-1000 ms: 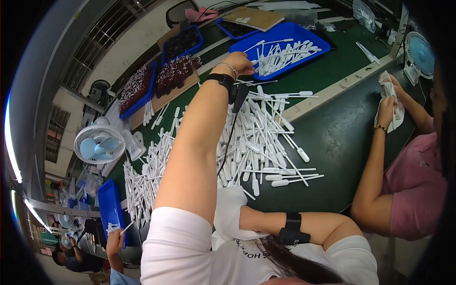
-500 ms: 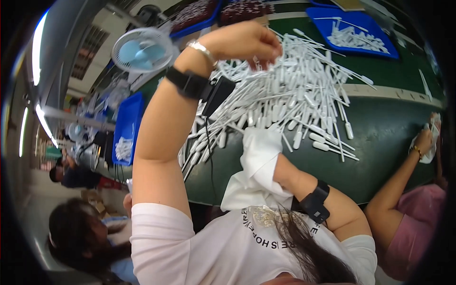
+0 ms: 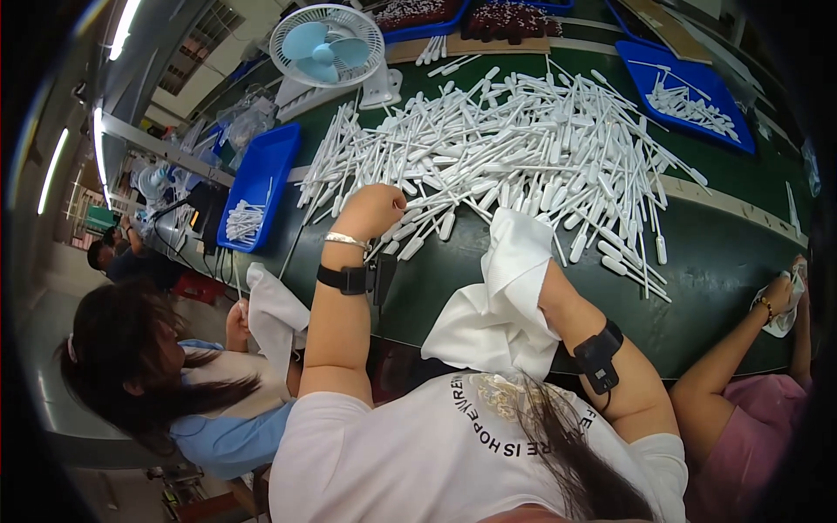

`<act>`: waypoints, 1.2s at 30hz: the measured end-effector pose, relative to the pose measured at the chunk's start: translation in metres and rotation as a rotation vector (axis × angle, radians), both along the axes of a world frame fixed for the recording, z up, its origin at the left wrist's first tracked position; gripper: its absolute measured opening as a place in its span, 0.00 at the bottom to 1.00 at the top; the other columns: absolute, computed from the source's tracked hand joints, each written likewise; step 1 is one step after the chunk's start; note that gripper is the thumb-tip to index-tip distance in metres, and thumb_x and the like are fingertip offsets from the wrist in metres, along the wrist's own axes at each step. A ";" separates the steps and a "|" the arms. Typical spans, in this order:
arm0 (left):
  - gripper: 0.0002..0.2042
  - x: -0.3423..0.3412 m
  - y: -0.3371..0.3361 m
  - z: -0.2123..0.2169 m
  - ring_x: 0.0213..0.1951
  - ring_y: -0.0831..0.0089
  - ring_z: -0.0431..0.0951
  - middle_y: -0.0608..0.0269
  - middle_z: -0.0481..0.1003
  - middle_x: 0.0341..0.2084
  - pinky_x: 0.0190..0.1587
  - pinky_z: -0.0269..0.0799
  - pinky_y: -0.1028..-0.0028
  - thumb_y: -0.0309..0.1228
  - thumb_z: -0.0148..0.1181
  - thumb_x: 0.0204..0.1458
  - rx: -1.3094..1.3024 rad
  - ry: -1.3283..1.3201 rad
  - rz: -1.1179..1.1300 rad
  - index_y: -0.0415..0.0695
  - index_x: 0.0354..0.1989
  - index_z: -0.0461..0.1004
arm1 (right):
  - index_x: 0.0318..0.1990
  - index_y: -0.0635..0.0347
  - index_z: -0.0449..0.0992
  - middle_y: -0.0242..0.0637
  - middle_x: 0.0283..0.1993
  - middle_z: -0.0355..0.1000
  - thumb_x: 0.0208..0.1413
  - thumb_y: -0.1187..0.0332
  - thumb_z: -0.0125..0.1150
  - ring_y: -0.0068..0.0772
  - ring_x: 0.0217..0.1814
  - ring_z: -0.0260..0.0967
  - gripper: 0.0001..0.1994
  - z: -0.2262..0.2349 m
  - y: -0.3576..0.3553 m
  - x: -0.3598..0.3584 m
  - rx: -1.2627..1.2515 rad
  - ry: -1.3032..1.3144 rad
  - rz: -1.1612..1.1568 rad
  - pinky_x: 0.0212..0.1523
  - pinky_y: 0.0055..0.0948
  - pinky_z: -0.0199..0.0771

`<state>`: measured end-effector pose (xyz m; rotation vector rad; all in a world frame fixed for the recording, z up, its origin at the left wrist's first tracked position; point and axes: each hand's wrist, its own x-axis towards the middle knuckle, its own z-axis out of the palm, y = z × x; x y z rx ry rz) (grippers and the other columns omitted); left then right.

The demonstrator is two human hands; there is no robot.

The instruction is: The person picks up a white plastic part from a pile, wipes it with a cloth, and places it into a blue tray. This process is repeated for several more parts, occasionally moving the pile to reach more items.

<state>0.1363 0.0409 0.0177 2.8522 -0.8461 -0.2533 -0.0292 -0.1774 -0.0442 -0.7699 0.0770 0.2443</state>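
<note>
The tabletop (image 3: 724,253) is covered in a dark green mat, smooth with a dull sheen. The pile of white sticks (image 3: 523,148) looks like smooth plastic, slightly glossy. The white cloth (image 3: 501,305) at the tabletop's near edge is soft, matt, creased fabric. The blue trays (image 3: 261,170) are smooth, glossy plastic. On the left hand (image 3: 373,209), the wrist carries a shiny metal bracelet (image 3: 346,238) and a matt black strap (image 3: 342,279). The fan (image 3: 326,45) has a white wire guard and translucent blue plastic blades.
</note>
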 end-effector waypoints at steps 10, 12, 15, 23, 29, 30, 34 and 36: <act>0.09 -0.011 0.016 -0.022 0.30 0.62 0.72 0.56 0.71 0.27 0.32 0.67 0.69 0.26 0.56 0.37 -0.013 -0.205 0.035 0.44 0.30 0.72 | 0.45 0.56 0.65 0.28 0.39 0.66 0.54 0.69 0.48 0.19 0.39 0.64 0.11 -0.006 0.001 -0.002 -0.158 0.016 -0.049 0.38 0.20 0.66; 0.09 -0.008 0.020 -0.021 0.31 0.64 0.72 0.57 0.71 0.28 0.33 0.67 0.70 0.26 0.55 0.39 -0.047 -0.135 0.003 0.43 0.32 0.72 | 0.43 0.56 0.66 0.27 0.37 0.66 0.54 0.68 0.48 0.19 0.38 0.64 0.10 -0.003 0.002 -0.002 -0.134 0.043 -0.041 0.37 0.21 0.66; 0.09 -0.011 0.036 -0.012 0.31 0.66 0.73 0.57 0.71 0.29 0.32 0.67 0.72 0.27 0.53 0.42 -0.198 -0.106 -0.029 0.42 0.34 0.70 | 0.43 0.56 0.67 0.27 0.36 0.66 0.54 0.67 0.49 0.19 0.37 0.64 0.10 0.001 0.004 -0.002 -0.110 0.054 -0.040 0.37 0.21 0.66; 0.08 -0.099 0.005 -0.005 0.20 0.74 0.71 0.56 0.72 0.27 0.21 0.67 0.80 0.29 0.46 0.52 -1.353 0.970 0.173 0.41 0.39 0.65 | 0.43 0.55 0.67 0.28 0.36 0.67 0.54 0.64 0.49 0.20 0.36 0.65 0.11 0.000 -0.001 -0.003 -0.003 0.089 -0.033 0.36 0.20 0.66; 0.07 -0.131 -0.014 -0.043 0.22 0.76 0.71 0.58 0.72 0.25 0.23 0.66 0.81 0.29 0.47 0.52 -1.490 1.438 0.248 0.40 0.36 0.66 | 0.43 0.55 0.67 0.29 0.35 0.67 0.53 0.61 0.49 0.20 0.36 0.65 0.13 0.004 0.002 -0.004 -0.107 0.019 -0.069 0.34 0.20 0.66; 0.06 -0.134 -0.014 -0.046 0.22 0.76 0.71 0.58 0.72 0.25 0.23 0.66 0.81 0.29 0.47 0.52 -1.516 1.487 0.279 0.40 0.35 0.66 | 0.43 0.55 0.67 0.29 0.35 0.67 0.53 0.61 0.49 0.20 0.36 0.65 0.13 0.004 0.002 -0.004 -0.112 0.024 -0.073 0.34 0.20 0.66; 0.06 -0.141 -0.016 -0.048 0.23 0.75 0.70 0.58 0.71 0.26 0.24 0.66 0.80 0.29 0.47 0.52 -1.606 1.570 0.248 0.40 0.33 0.66 | 0.42 0.55 0.67 0.28 0.34 0.67 0.53 0.61 0.49 0.20 0.34 0.65 0.12 0.006 0.001 -0.004 -0.033 0.045 -0.074 0.33 0.19 0.66; 0.06 -0.144 -0.017 -0.049 0.22 0.75 0.70 0.58 0.71 0.26 0.24 0.66 0.80 0.29 0.46 0.52 -1.610 1.559 0.230 0.40 0.33 0.66 | 0.40 0.56 0.67 0.29 0.33 0.66 0.54 0.59 0.47 0.20 0.34 0.64 0.13 0.020 0.002 -0.008 -0.161 0.037 -0.151 0.33 0.20 0.66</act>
